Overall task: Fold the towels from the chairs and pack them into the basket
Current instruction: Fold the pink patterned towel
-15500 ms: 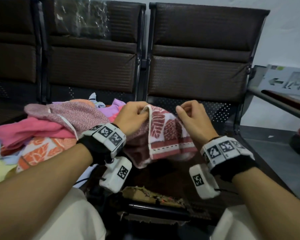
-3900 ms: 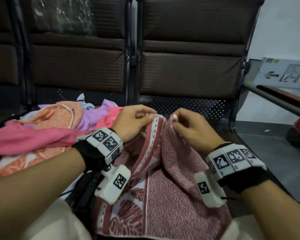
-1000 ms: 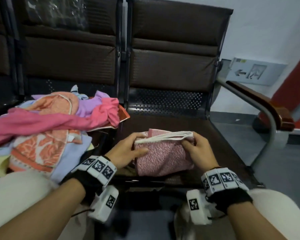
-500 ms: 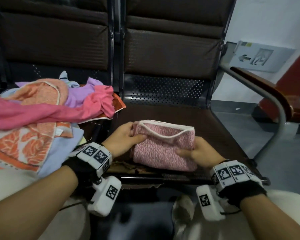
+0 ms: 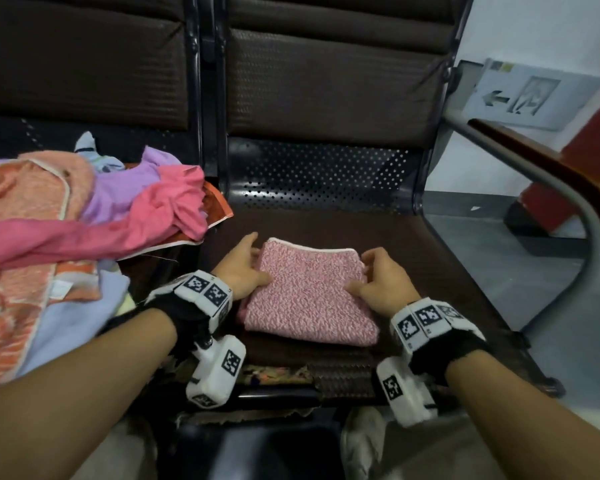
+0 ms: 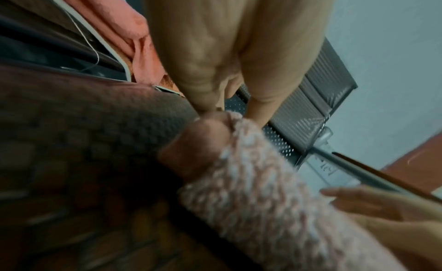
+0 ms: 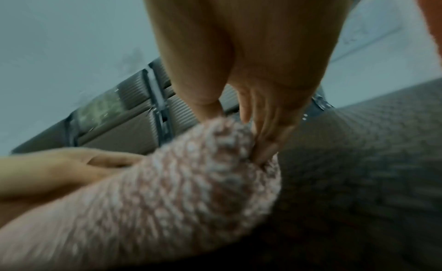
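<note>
A pink-and-white speckled towel (image 5: 309, 296), folded into a thick rectangle, lies flat on the dark chair seat (image 5: 326, 220) in front of me. My left hand (image 5: 257, 259) holds its left edge, thumb on top and fingers along the side. My right hand (image 5: 361, 277) grips the right edge the same way. In the left wrist view my left hand (image 6: 227, 112) pinches a corner of the towel (image 6: 263, 190). In the right wrist view my right hand (image 7: 239, 123) does likewise on the towel (image 7: 179, 190). No basket is in view.
A loose pile of towels (image 5: 66, 230) in pink, orange, purple and pale blue covers the neighbouring seat to the left. A metal and wood armrest (image 5: 551, 181) curves along the right of my seat. Chair backs stand behind, and grey floor lies at right.
The folded towel, held up off the seat half a second ago, now lies flat on it. Both hands have come down with it and stay at its left and right edges.
</note>
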Demonstrator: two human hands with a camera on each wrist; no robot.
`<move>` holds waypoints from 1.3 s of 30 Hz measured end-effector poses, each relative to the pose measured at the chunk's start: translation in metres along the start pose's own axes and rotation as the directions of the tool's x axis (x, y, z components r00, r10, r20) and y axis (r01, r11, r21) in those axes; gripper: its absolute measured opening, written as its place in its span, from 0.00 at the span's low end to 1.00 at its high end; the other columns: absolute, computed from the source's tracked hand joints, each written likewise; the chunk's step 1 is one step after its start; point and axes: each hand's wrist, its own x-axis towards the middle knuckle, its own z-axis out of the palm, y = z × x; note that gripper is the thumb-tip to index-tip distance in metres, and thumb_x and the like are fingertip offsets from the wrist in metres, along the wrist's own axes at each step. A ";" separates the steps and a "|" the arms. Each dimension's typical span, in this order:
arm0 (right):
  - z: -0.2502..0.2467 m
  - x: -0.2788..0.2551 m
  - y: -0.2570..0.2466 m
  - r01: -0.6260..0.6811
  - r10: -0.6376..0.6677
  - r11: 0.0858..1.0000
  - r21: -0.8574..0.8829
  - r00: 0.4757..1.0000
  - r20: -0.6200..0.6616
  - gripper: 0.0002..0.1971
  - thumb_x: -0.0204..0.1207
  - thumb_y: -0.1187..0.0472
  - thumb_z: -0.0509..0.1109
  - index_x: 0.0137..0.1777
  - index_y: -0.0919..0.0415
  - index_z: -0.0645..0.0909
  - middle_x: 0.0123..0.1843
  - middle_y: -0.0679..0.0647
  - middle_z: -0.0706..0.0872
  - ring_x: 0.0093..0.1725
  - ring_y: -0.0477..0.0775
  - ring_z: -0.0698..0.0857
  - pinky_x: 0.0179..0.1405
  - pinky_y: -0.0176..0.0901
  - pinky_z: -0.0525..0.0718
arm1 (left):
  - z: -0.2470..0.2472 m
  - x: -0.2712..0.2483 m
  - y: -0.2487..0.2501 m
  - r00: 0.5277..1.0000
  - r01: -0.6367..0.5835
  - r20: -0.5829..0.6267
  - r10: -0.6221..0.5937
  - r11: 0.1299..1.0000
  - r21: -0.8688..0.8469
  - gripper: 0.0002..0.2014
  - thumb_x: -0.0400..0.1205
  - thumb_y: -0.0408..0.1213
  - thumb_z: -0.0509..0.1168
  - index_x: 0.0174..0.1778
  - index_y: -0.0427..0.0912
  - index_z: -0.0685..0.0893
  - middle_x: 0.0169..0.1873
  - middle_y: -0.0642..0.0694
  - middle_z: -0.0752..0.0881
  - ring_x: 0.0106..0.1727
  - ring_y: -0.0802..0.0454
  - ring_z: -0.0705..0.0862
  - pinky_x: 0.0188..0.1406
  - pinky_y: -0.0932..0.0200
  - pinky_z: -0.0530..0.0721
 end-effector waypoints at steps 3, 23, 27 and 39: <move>-0.006 -0.016 -0.004 0.331 -0.338 0.933 -0.142 0.941 -0.024 0.18 0.68 0.48 0.78 0.53 0.48 0.76 0.55 0.45 0.70 0.57 0.46 0.72 0.61 0.41 0.75 | 0.005 -0.002 -0.012 0.995 -0.072 -0.050 0.081 0.983 0.170 0.40 0.74 0.25 0.72 0.80 0.38 0.60 0.72 0.37 0.68 0.71 0.43 0.74 0.72 0.55 0.72; -0.025 -0.055 -0.010 0.429 -0.260 0.832 -0.351 0.862 0.436 0.34 0.66 0.52 0.80 0.72 0.55 0.74 0.65 0.55 0.82 0.66 0.56 0.78 0.63 0.39 0.74 | -0.001 -0.069 0.012 0.915 -0.404 0.327 0.238 0.554 0.728 0.09 0.80 0.40 0.60 0.56 0.48 0.76 0.52 0.41 0.84 0.58 0.40 0.82 0.54 0.50 0.80; -0.033 -0.039 -0.010 0.343 -0.218 0.887 -0.309 0.901 0.376 0.27 0.68 0.53 0.77 0.68 0.55 0.79 0.57 0.54 0.86 0.61 0.55 0.81 0.57 0.39 0.76 | -0.014 -0.054 0.025 0.905 -0.406 0.378 0.195 0.662 0.630 0.09 0.81 0.36 0.62 0.57 0.42 0.78 0.50 0.41 0.86 0.54 0.44 0.84 0.54 0.52 0.81; -0.009 0.026 -0.009 -0.157 0.168 0.986 -0.061 0.951 0.261 0.20 0.73 0.49 0.75 0.58 0.62 0.84 0.50 0.57 0.87 0.46 0.55 0.87 0.46 0.47 0.87 | -0.008 0.021 0.009 0.969 -0.235 0.215 0.124 0.738 0.632 0.13 0.84 0.33 0.62 0.64 0.39 0.80 0.58 0.39 0.82 0.61 0.44 0.81 0.61 0.58 0.73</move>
